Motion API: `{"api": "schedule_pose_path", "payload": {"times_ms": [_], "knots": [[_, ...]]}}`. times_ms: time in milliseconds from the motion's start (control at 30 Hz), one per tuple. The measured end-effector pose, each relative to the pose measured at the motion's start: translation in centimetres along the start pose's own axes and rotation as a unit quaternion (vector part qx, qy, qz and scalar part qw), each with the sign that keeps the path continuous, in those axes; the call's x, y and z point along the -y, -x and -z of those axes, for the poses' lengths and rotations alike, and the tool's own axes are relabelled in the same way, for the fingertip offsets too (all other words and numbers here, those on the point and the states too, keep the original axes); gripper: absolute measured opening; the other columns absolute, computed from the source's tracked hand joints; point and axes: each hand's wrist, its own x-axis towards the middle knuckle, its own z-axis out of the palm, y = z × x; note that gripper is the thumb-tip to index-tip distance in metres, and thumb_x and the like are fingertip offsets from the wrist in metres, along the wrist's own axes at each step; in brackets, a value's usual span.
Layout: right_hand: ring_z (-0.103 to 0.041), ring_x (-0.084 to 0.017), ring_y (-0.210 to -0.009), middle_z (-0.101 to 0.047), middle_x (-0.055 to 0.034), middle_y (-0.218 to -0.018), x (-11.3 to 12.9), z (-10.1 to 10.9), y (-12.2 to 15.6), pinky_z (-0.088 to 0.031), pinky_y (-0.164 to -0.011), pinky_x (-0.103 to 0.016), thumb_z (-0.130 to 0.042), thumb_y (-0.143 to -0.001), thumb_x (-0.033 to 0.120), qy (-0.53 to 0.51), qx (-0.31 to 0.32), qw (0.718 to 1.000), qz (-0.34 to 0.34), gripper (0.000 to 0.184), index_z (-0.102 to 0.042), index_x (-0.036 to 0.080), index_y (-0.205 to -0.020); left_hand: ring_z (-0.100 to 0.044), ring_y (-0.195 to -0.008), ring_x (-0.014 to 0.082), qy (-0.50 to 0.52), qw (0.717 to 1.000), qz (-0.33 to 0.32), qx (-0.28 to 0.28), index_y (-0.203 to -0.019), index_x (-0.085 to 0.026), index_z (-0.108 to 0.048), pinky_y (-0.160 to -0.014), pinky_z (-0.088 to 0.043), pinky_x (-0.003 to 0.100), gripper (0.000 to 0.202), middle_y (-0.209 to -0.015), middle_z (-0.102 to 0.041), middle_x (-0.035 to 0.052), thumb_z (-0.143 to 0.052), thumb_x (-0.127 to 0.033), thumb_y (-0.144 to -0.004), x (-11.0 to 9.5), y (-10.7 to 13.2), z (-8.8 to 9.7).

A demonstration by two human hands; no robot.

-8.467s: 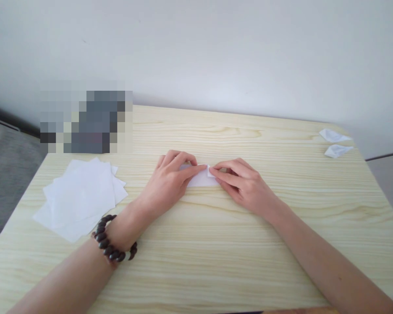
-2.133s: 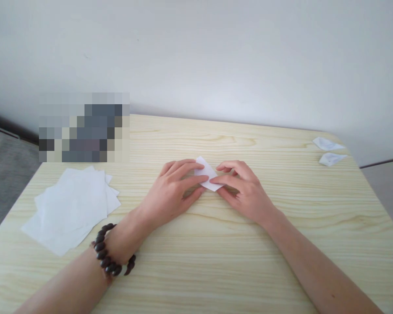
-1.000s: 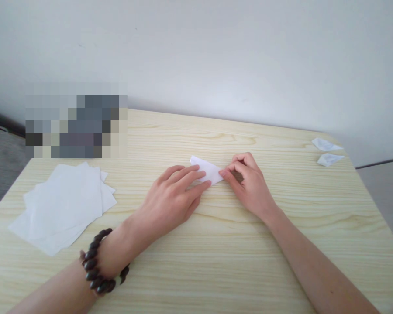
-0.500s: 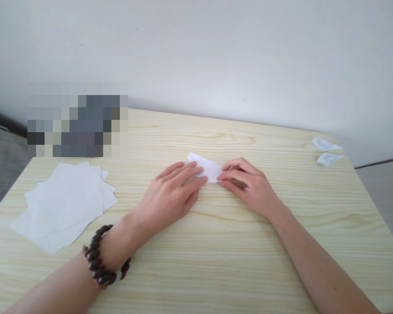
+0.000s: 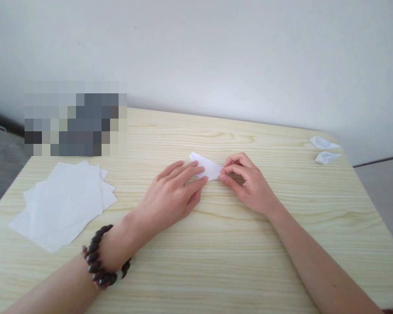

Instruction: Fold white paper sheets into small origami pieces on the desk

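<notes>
A small folded white paper piece (image 5: 207, 166) lies near the middle of the light wooden table (image 5: 216, 244). My left hand (image 5: 173, 196) rests flat with its fingers stretched out, the fingertips pressing down on the paper's left part. A dark bead bracelet (image 5: 101, 259) is on that wrist. My right hand (image 5: 245, 181) is curled, and its thumb and forefinger pinch the right tip of the paper.
A loose stack of white paper sheets (image 5: 65, 203) lies at the table's left. Two small folded paper shapes (image 5: 325, 150) sit at the far right corner. A blurred-out patch (image 5: 75, 117) is at the back left. A white wall runs behind the table.
Over the last seconds the paper was turned to lie slanted. In the last half second my right fingers drew in to pinch its right tip; my left hand hardly moved.
</notes>
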Motion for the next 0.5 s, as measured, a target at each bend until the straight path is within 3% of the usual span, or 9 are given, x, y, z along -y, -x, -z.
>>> {"api": "schedule_pose_path", "payload": {"times_ms": [267,500], "knots": [[-0.056,-0.021,-0.097,-0.052,-0.0090,-0.105,-0.2,-1.4,0.0,-0.047,-0.088,-0.041,-0.056,-0.090,0.035,0.076,-0.070,0.994,-0.026,0.016,-0.057,0.020,-0.083,-0.062,-0.114,0.0243,-0.021,0.999,-0.035,0.003,-0.111,-0.018,-0.067,-0.103,-0.049,0.044,0.027,-0.119,-0.068,0.0060,-0.052,-0.014,-0.088,0.1,0.1,0.2],[-0.056,-0.023,-0.100,-0.053,-0.0094,-0.104,0.0,-1.5,0.0,-0.047,-0.090,-0.041,-0.058,-0.088,0.032,0.095,-0.074,0.992,-0.040,0.014,-0.057,0.020,-0.081,-0.061,-0.115,0.0274,-0.042,0.998,-0.033,0.018,-0.121,-0.021,-0.062,-0.098,-0.051,0.048,0.037,-0.119,-0.067,0.0067,-0.052,-0.012,-0.087,-0.5,0.0,0.3]]}}
